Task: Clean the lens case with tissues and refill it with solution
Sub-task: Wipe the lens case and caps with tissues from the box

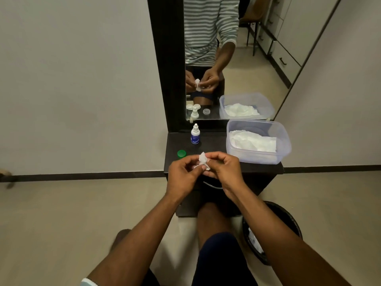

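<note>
My left hand [183,172] and my right hand [224,166] meet over the front of the small black table [214,139]. Both pinch a crumpled white tissue [203,159] between their fingertips. Whatever sits inside the tissue is hidden by my fingers. A white solution bottle [195,135] with a blue label stands upright behind my hands. A green cap [181,153] lies to the left of my left hand. The white lens case shows only as a reflection [193,107] in the mirror; my hands cover its place on the table.
A clear plastic tub [285,141] holding white tissues [253,142] fills the table's right side. The black-framed mirror [165,79] stands against the wall behind the table. A black bin [288,219] with used tissues sits on the floor at my right knee.
</note>
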